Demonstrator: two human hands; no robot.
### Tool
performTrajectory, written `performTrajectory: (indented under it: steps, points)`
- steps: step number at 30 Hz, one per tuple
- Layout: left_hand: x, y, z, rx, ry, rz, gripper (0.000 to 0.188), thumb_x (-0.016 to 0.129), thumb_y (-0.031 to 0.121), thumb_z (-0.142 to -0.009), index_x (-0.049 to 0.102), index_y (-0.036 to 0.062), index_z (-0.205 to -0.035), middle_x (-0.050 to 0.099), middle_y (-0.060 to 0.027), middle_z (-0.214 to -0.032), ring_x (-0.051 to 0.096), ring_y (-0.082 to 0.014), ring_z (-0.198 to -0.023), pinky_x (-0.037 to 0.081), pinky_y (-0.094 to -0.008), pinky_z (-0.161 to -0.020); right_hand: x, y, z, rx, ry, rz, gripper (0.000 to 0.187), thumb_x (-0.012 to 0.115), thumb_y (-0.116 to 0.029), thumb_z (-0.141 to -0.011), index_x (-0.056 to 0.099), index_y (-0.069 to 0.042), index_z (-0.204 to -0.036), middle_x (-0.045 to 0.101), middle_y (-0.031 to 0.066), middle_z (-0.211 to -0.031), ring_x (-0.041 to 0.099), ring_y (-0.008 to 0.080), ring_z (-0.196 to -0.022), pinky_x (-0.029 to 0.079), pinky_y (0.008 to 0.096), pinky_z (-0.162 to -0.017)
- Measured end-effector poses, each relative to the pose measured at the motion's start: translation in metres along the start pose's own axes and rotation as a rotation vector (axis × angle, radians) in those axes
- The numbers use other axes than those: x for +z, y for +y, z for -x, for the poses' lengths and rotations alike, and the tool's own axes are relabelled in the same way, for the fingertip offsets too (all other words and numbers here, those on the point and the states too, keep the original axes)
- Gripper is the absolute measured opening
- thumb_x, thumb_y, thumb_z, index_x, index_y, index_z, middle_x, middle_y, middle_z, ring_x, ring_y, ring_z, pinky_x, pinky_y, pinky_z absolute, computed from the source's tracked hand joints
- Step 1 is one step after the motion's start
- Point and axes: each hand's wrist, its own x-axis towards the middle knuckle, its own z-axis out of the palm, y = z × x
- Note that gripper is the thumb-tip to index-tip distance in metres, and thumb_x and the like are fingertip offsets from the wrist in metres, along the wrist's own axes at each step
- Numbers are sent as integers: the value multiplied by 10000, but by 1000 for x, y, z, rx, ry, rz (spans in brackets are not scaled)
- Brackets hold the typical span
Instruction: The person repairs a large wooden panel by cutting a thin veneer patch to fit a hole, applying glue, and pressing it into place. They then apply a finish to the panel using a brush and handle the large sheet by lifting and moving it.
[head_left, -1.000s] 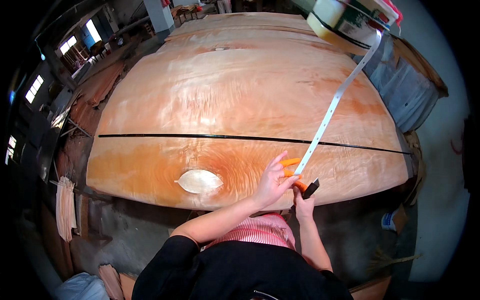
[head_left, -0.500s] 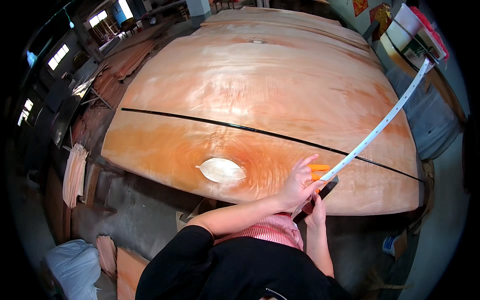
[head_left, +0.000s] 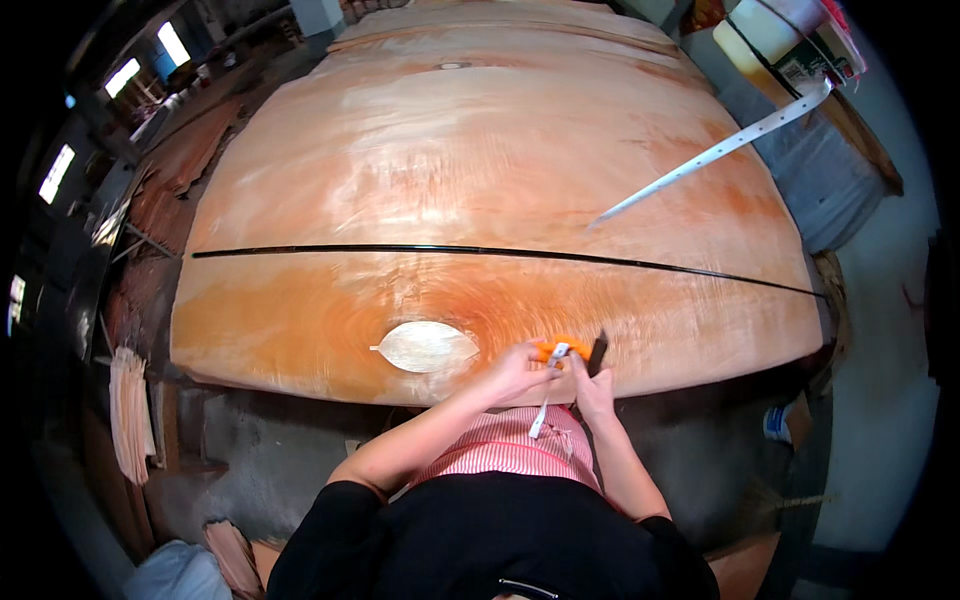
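Observation:
In front of my waist, at the near edge of a large wood veneer sheet point(head_left: 640, 320), both hands are close together. My left hand point(head_left: 522, 372), with orange covers point(head_left: 566, 346) on some fingers, pinches a short piece of white perforated tape point(head_left: 541, 416); one end dangles over my striped apron. Touching or nearly touching it, my right hand point(head_left: 592, 390) grips a dark, flat, knife-like tool point(head_left: 598, 352) pointing up. A pale leaf-shaped patch point(head_left: 428, 346) lies on the sheet left of my hands. Beyond them a thin black rod point(head_left: 470, 250) crosses the sheet.
At the far right, a longer strip of white perforated tape point(head_left: 715, 150) reaches over the sheet from beside a white container point(head_left: 765, 35). Wood offcuts point(head_left: 130, 405) stand at left. A pale bag point(head_left: 178, 572) sits on the floor at lower left. Plastic sheeting point(head_left: 825, 185) hangs at right.
Both hands have come left and nearer my body. The tape held in my left hand is now a separate short piece; the long strip's end lies free farther away. My view has shifted.

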Motion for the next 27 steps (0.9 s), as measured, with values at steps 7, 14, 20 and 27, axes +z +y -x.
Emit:
performTrajectory:
  steps: [7, 14, 20, 27]
  points:
    - [-47, -17, 52, -233, -73, 309, 194, 603, 89, -743, 605, 2, -916, 586, -52, -859, 526, -67, -777, 436, -205, -667, 59, 22, -7, -242, -67, 406, 168, 508, -114, -816, 556, 25, -896, 567, 3, -740, 513, 72, -648, 410, 226, -567]
    - [-107, -43, 65, 31, 296, 502, 149, 564, 54, -765, 621, 29, -901, 499, -106, -1087, 442, -170, -1032, 361, -292, -858, 124, 28, 24, 305, -212, 201, 201, 546, -142, -796, 557, 13, -924, 546, -13, -736, 480, 58, -662, 404, 204, -601]
    - [-128, -73, 70, -200, 211, 632, 204, 511, 91, -816, 569, -24, -974, 531, -51, -1020, 502, -104, -897, 387, -238, -811, 141, 37, 28, 434, -332, 113, 131, 551, -154, -803, 550, -26, -831, 487, -18, -612, 442, 63, -554, 376, 214, -508]
    - [-125, -126, 78, -600, 343, 872, 216, 521, 188, -821, 578, 25, -951, 594, -26, -851, 545, -80, -765, 434, -204, -676, 119, 80, 16, 596, -509, 209, 163, 558, -165, -796, 560, -5, -827, 485, -30, -660, 429, 51, -603, 361, 201, -534]
